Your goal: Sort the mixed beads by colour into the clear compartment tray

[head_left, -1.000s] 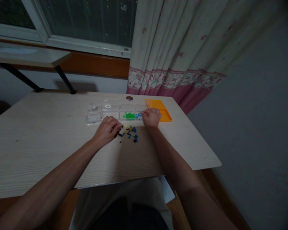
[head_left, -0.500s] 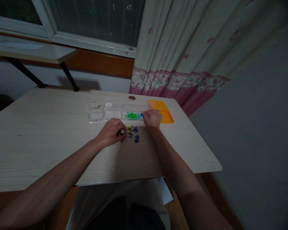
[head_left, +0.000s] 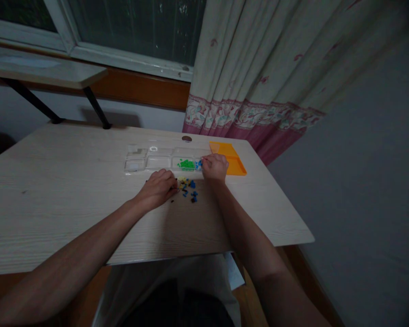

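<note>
My left hand [head_left: 159, 187] rests on the table at the left side of a loose pile of small yellow, blue and black pieces [head_left: 187, 184]. Its fingers are drawn together, and anything between them is hidden. My right hand [head_left: 215, 168] is closed in a pinch over the right part of a clear compartment tray [head_left: 158, 162]. What its fingertips hold is too small to make out. Just left of those fingertips, small blue pieces [head_left: 198, 165] lie in the tray beside a heap of small green pieces [head_left: 187, 165].
A yellow-orange tray [head_left: 236, 166] lies at the right of the clear one. Behind them, a dark oval spot [head_left: 187, 138] marks the pale wooden table [head_left: 71, 195]. A raised shelf [head_left: 47, 68] stands at the back left, and a curtain [head_left: 245, 91] hangs behind the table.
The fingers of my left hand have closed in over the dark pieces at the pile's left side, covering them. My right hand has stayed nearly still over the tray.
</note>
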Tool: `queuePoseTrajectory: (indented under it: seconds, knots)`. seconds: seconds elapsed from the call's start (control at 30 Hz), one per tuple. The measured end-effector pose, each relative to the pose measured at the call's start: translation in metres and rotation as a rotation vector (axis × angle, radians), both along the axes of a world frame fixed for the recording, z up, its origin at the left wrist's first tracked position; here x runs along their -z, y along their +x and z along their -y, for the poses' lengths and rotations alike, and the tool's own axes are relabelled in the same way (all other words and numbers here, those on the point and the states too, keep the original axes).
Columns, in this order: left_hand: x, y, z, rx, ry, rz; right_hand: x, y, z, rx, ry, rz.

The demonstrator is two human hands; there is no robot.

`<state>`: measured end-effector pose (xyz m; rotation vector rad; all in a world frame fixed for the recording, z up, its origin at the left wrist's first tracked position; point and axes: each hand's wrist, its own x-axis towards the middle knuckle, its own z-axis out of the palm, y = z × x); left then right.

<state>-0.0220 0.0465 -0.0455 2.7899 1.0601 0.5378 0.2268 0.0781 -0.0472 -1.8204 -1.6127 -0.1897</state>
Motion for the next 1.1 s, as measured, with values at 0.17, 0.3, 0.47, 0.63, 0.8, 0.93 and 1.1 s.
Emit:
queuePoseTrajectory:
  seconds: [0.17,0.3,0.47,0.63,0.8,0.93,1.1]
  knots:
    - [0.0,0.001,0.0,0.006,0.008,0.055,-0.005,-0.01,0.007,-0.09,0.092,0.025]
    - [0.001,0.001,-0.005,-0.04,-0.015,0.249,-0.01,-0.025,0.017,-0.389,0.169,0.055]
    - [-0.001,-0.001,-0.013,-0.155,-0.156,0.533,-0.01,-0.044,0.028,-0.723,0.136,0.121]
    - [-0.003,0.0,-0.013,-0.175,-0.283,0.627,-0.009,-0.051,0.03,-0.718,0.095,0.13]
    - [-0.001,0.0,-0.012,-0.161,-0.258,0.619,-0.011,-0.052,0.031,-0.685,0.035,0.118]
    - [0.0,0.0,-0.013,-0.167,-0.247,0.618,-0.01,-0.052,0.03,-0.698,0.021,0.082]
    - [-0.001,0.0,-0.013,-0.156,-0.24,0.61,-0.008,-0.051,0.028,-0.712,0.02,0.047]
